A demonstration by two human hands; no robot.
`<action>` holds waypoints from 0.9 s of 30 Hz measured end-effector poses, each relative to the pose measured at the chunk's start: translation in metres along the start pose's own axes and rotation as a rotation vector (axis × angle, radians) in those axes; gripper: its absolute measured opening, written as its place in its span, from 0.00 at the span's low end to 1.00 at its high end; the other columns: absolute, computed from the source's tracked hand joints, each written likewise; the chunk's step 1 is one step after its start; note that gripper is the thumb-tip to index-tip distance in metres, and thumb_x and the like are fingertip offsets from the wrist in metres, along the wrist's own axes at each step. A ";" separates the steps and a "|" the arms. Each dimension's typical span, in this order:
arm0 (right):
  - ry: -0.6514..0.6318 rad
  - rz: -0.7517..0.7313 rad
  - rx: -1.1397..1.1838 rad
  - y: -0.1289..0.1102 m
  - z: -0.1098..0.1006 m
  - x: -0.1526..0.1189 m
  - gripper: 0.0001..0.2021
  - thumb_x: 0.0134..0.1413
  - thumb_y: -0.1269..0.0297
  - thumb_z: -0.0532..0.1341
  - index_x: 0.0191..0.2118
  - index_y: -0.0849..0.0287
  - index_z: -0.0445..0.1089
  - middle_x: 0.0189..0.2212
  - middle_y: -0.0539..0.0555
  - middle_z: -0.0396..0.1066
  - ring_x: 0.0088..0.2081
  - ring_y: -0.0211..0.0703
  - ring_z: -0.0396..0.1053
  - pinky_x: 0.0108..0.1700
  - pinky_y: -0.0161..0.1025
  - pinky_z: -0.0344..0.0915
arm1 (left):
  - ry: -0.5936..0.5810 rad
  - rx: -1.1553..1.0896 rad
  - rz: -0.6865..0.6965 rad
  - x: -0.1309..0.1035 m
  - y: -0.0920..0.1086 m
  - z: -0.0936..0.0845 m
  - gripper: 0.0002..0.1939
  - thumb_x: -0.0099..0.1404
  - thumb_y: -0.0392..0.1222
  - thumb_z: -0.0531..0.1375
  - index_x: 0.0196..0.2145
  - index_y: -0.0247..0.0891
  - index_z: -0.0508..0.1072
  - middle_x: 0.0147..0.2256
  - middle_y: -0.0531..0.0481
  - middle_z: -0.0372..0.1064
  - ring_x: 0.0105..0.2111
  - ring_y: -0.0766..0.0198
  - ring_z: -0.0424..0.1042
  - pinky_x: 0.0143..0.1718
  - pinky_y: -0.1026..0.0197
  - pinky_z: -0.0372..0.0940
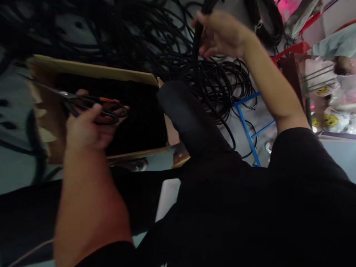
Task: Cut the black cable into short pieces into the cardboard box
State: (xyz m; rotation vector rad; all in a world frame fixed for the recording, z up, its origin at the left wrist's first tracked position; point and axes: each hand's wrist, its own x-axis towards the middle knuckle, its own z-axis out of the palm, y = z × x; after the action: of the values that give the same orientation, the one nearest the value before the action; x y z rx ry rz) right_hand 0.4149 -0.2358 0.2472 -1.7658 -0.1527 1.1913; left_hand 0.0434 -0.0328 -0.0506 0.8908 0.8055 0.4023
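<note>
Over the open cardboard box (94,70), my left hand (90,124) grips a pair of long-bladed scissors (66,95) with black handles. The blades point to the upper left, past the box's left side. Dark material (139,118), too dim to make out, lies inside the box. At the top, right of centre, my right hand (218,35) has its fingers curled around a thick black cable (196,52). That cable hangs down past my knee in front of a heap of coiled black cables (225,85).
More tangled black cables (125,33) spread along the top left. A blue metal frame (246,124) stands right of my knee. Plastic bags with yellow smiley prints (328,120) lie at the far right, near a red bar (294,48). A white object (167,196) is beside my lap.
</note>
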 end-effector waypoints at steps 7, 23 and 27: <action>0.254 0.370 0.168 0.232 -0.095 0.120 0.10 0.92 0.62 0.63 0.54 0.62 0.77 0.36 0.54 0.79 0.40 0.43 0.78 0.51 0.42 0.87 | 0.082 0.091 -0.084 -0.028 0.000 -0.005 0.38 0.47 0.46 0.82 0.56 0.65 0.83 0.53 0.61 0.89 0.78 0.39 0.78 0.87 0.18 0.62; 0.921 0.484 0.420 0.493 -0.192 0.265 0.16 0.84 0.51 0.60 0.62 0.54 0.77 0.62 0.57 0.82 0.64 0.40 0.82 0.65 0.49 0.82 | 0.167 0.336 -0.385 -0.041 0.011 0.000 0.37 0.52 0.43 0.67 0.57 0.74 0.91 0.51 0.72 0.91 0.85 0.28 0.64 0.87 0.15 0.52; 0.857 0.387 0.407 0.479 -0.181 0.245 0.14 0.81 0.51 0.57 0.56 0.52 0.74 0.58 0.55 0.84 0.62 0.41 0.82 0.66 0.47 0.82 | 0.209 0.281 -0.366 -0.032 0.005 0.002 0.35 0.49 0.41 0.71 0.56 0.63 0.88 0.49 0.63 0.91 0.79 0.24 0.75 0.87 0.12 0.54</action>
State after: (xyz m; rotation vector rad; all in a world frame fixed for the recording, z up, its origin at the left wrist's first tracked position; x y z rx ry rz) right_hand 0.4977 -0.4667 -0.2648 -1.8158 0.9020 0.5588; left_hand 0.0244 -0.0513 -0.0314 0.9459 1.2151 0.0586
